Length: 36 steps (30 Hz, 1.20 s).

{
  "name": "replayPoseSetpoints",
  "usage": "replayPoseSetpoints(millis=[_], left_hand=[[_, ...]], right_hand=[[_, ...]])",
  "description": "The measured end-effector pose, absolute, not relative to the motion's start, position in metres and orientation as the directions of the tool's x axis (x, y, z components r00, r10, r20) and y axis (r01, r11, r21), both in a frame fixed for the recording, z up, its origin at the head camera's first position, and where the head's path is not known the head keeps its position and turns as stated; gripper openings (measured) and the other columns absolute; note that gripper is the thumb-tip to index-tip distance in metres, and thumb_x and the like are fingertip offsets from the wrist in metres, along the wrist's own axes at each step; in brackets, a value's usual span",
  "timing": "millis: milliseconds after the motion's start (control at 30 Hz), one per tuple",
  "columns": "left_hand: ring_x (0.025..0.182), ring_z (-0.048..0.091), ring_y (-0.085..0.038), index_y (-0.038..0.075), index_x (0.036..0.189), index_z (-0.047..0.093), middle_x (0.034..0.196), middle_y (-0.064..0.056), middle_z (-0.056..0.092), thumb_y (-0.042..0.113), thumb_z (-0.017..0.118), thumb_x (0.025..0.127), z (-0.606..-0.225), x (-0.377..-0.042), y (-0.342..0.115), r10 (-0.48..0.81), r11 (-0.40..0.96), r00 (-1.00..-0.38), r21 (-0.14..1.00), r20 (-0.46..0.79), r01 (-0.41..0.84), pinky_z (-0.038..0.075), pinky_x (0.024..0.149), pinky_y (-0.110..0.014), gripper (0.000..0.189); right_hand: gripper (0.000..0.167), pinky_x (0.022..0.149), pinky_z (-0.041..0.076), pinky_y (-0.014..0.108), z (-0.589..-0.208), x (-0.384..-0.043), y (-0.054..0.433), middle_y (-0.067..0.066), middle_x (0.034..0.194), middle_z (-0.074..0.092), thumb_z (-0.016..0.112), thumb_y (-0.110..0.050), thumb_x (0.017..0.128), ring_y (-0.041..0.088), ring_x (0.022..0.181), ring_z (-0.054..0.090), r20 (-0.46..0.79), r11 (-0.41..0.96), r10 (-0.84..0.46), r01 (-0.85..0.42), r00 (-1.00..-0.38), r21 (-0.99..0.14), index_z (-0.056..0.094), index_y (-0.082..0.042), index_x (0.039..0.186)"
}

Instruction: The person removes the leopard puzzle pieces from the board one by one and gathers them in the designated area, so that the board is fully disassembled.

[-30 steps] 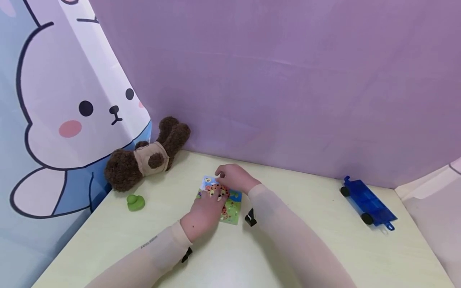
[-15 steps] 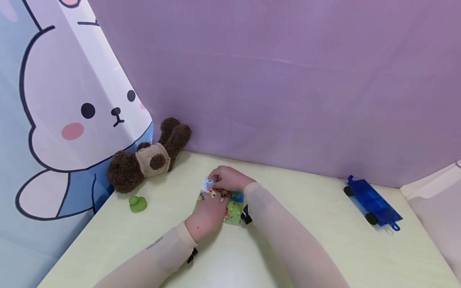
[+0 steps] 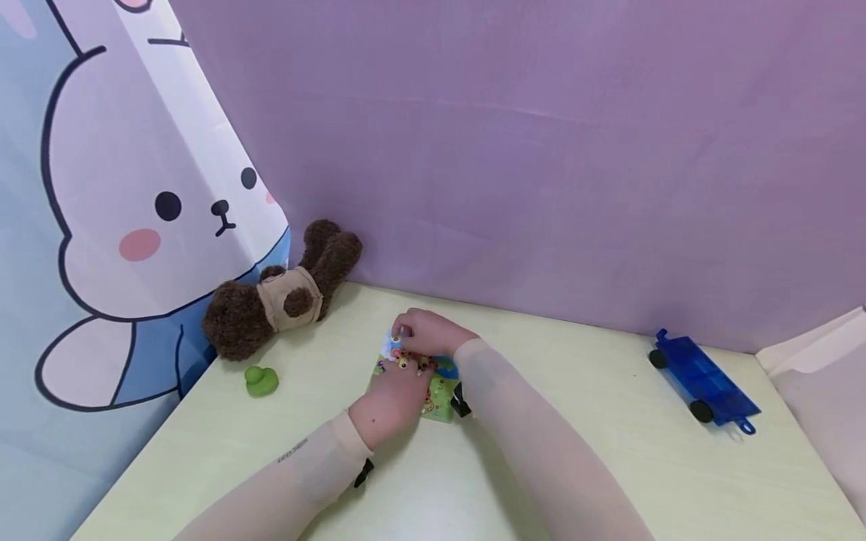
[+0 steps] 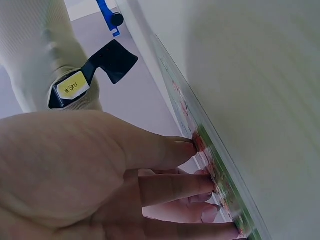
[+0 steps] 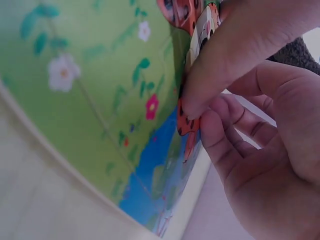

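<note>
A big purple cloth (image 3: 541, 150) hangs at the far side. In front of it is the pale counter (image 3: 609, 391). A brown fluffy toy (image 3: 291, 297) lies far left, and a blue cart (image 3: 707, 379) sits far right, both well away from the hands.

The flat picture board (image 3: 442, 395) lies on the counter, near the middle, between the toy and the cart. It is right under both hands. They hide so much of it that I cannot tell which way is its long way.

The right hand (image 3: 433, 334) comes in from the right and is over the far part of the board. Its fingers are bent, but I cannot tell if they have hold of anything. The left hand (image 3: 395, 394) comes in from the near left and is over the nearer part. Its fingers are mostly straight, with the tips touching the board. So the right hand is closer to the far edge.

A green duck (image 3: 261, 382) is off to the left of the board. Smallest is a red spotted bit (image 5: 188, 122) on the board, by the fingertips. It looks thin, and seems to point to the far edge.
</note>
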<state>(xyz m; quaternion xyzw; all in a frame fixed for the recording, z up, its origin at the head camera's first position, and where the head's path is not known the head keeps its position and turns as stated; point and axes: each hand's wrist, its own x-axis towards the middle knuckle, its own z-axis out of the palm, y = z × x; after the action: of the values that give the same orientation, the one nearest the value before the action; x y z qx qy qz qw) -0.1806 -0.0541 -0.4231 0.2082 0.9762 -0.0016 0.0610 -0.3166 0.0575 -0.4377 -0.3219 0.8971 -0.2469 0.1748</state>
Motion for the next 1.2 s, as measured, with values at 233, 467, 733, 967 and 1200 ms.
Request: replayPoseSetpoints(millis=[233,467,733,967,1200], left_hand=[[0.117,0.068,-0.060,0.010,0.156,0.055,0.156,-0.021,0.058,0.010,0.060,0.108,-0.424,-0.185,-0.055,0.429,0.900,-0.893,-0.019,-0.138,0.436,0.066,0.077,-0.061,0.049],[0.103,0.075,-0.051,0.009,0.154,0.058,0.152,-0.020,0.063,0.010,0.058,0.109,-0.425,-0.186,-0.055,0.463,0.876,-0.880,-0.095,-0.105,0.473,0.065,0.089,-0.061,0.045],[0.109,0.072,-0.056,0.013,0.156,0.056,0.155,-0.021,0.060,0.011,0.058,0.109,-0.422,-0.184,-0.053,0.427,0.893,-0.895,-0.097,-0.131,0.440,0.067,0.081,-0.055,0.047],[0.102,0.075,-0.049,0.014,0.158,0.054,0.155,-0.018,0.061,0.015,0.059,0.110,-0.423,-0.185,-0.053,0.449,0.869,-0.881,-0.155,-0.150,0.470,0.065,0.092,-0.056,0.048],[0.093,0.077,-0.046,0.014,0.158,0.054,0.154,-0.018,0.061,0.015,0.059,0.110,-0.423,-0.185,-0.054,0.448,0.870,-0.883,-0.162,-0.139,0.466,0.066,0.089,-0.055,0.048]], right_hand=[[0.026,0.098,0.054,0.034,-0.440,-0.320,0.053,0.002,0.119,0.068,0.051,-0.014,0.108,0.014,0.098,0.061,-0.159,0.699,-0.660,-0.522,-0.735,-0.489,0.073,-0.015,0.122],[0.021,0.093,0.054,0.034,-0.438,-0.322,0.052,0.001,0.112,0.068,0.053,-0.013,0.108,0.014,0.090,0.061,-0.177,0.690,-0.652,-0.481,-0.737,-0.541,0.072,-0.015,0.118],[0.018,0.090,0.054,0.033,-0.437,-0.329,0.051,0.001,0.108,0.066,0.057,-0.012,0.106,0.014,0.091,0.059,-0.223,0.670,-0.668,-0.443,-0.710,-0.596,0.070,-0.014,0.118],[0.013,0.090,0.052,0.033,-0.437,-0.332,0.051,0.004,0.117,0.063,0.060,-0.013,0.106,0.018,0.098,0.056,-0.233,0.662,-0.674,-0.432,-0.701,-0.612,0.070,-0.015,0.113],[0.010,0.089,0.053,0.032,-0.436,-0.332,0.049,0.004,0.119,0.062,0.063,-0.015,0.104,0.017,0.100,0.057,-0.235,0.661,-0.672,-0.426,-0.703,-0.618,0.069,-0.016,0.112]])
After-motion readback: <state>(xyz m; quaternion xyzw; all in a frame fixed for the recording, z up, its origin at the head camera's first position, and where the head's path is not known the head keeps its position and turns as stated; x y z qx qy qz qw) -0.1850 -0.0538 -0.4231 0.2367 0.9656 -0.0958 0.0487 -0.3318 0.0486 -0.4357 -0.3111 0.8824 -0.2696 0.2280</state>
